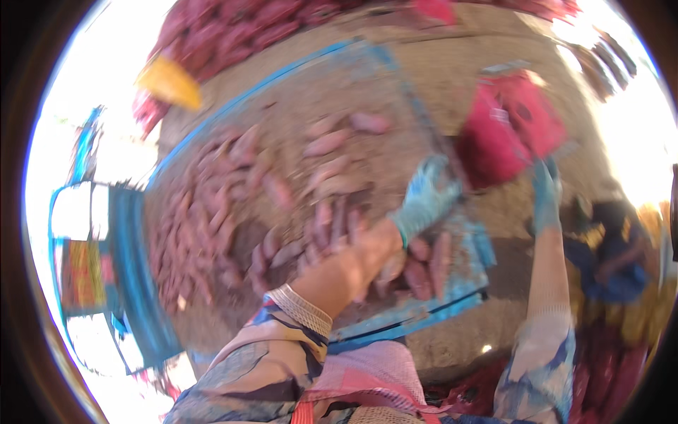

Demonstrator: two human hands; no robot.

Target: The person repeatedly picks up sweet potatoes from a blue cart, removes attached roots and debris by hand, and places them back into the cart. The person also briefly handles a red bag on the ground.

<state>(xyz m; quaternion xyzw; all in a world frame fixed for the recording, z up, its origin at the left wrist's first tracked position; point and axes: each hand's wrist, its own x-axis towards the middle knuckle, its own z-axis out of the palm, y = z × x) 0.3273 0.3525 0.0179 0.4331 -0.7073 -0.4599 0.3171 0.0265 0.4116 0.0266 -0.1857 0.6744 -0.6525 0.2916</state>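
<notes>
Both of my hands wear light blue gloves. My left hand [431, 196] is spread above the right edge of a blue-edged table [296, 100], with nothing seen in its fingers. My right hand [546, 185] is at the lower rim of a red bucket or bag [511, 127] to the table's right; its fingertips are partly hidden there and the grip is unclear. Sweet potatoes [206, 217] lie in a broad pile on the table's left. Further sweet potatoes [328, 143] lie at its middle, and some [424, 270] at the near right corner, beside my left wrist.
Filled red mesh sacks [233, 37] are heaped beyond the table. A blurred yellow object [169, 82] shows at the upper left. A blue metal frame [132, 275] borders the table's left end. More red sacks [609, 365] and a blurred dark blue item [614, 275] are at the right.
</notes>
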